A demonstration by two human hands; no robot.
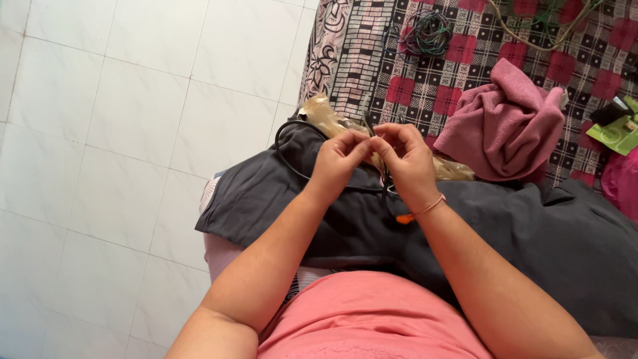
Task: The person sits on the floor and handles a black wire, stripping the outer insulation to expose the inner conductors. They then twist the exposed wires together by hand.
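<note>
Both hands pinch shut on the thin black cord (287,159) above the grey cloth (505,226) on the lap, left hand (337,159) and right hand (407,163) nearly touching, and that fine pinch could slip, I'd say, dropping the loop into the folds.

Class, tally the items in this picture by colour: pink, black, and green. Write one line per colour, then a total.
Pink: 2, the towel and the shirt
Black: 1, the cable looped near both hands
Green: 1, the packet
Total: 4
</note>
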